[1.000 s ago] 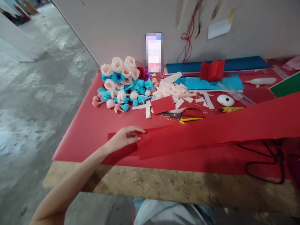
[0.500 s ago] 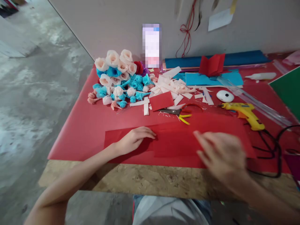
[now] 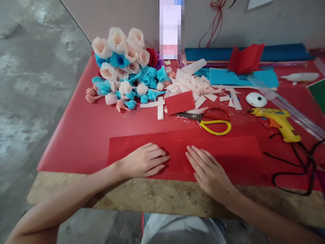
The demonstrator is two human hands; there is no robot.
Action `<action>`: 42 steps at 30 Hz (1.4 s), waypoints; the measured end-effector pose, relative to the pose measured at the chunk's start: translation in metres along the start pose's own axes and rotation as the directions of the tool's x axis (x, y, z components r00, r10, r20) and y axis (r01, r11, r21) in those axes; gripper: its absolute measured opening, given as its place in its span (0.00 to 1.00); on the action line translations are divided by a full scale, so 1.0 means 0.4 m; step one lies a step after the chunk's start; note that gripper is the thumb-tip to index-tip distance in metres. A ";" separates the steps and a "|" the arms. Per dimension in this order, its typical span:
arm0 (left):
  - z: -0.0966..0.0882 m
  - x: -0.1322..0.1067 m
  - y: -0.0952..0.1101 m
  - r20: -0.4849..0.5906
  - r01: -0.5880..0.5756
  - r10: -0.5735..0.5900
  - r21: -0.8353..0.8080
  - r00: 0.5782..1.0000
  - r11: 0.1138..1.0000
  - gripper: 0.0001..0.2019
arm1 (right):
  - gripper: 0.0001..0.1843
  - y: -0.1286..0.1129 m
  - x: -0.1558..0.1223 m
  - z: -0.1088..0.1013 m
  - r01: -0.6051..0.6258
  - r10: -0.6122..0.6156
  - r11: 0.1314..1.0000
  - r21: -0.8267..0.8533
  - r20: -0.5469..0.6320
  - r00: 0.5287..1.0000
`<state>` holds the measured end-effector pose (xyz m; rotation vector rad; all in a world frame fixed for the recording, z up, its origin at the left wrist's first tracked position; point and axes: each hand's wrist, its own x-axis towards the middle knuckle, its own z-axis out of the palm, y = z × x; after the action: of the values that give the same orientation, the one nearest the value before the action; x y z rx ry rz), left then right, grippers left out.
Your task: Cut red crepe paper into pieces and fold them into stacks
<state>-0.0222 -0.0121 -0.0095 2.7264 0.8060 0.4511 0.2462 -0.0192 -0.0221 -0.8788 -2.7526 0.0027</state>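
A long red paper strip (image 3: 228, 152) lies flat along the front of the red-covered table (image 3: 73, 135). My left hand (image 3: 146, 159) rests on its left half, fingers slightly bent and apart, palm down. On the right half my right hand (image 3: 207, 169) lies flat with its fingers stretched out toward the middle. Neither hand grasps anything. Just beyond the strip are scissors (image 3: 203, 118) with one yellow and one red handle. Their blades touch a small red paper piece (image 3: 179, 102).
Paper flowers (image 3: 132, 74) in white, blue and pink are heaped at the back left. White paper scraps (image 3: 190, 83) lie beside them. To the right are a yellow glue gun (image 3: 279, 122) with a black cord, a white round object (image 3: 256, 99) and blue paper (image 3: 243, 78).
My right hand has moved left and come down flat on the red paper, which now lies smooth. The scissors' yellow handle is uncovered. The head view has tilted down.
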 end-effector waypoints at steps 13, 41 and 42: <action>0.002 -0.002 -0.004 0.015 -0.019 0.018 0.047 1.000 0.999 0.15 | 0.25 -0.024 0.041 0.024 0.061 -0.061 0.994 0.090 0.000 0.998; 0.000 0.000 -0.007 0.003 -0.032 0.032 0.051 0.999 0.998 0.14 | 0.25 -0.030 0.058 0.018 0.088 -0.095 0.991 0.102 0.071 0.993; 0.000 0.000 -0.008 0.003 -0.032 0.032 0.056 0.999 0.998 0.14 | 0.26 -0.030 0.058 0.018 0.085 -0.094 0.990 0.114 0.070 0.993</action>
<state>-0.0237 -0.0096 -0.0104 2.7944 0.7863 0.4387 0.2192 -0.0153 -0.0227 -0.7402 -2.8279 0.1739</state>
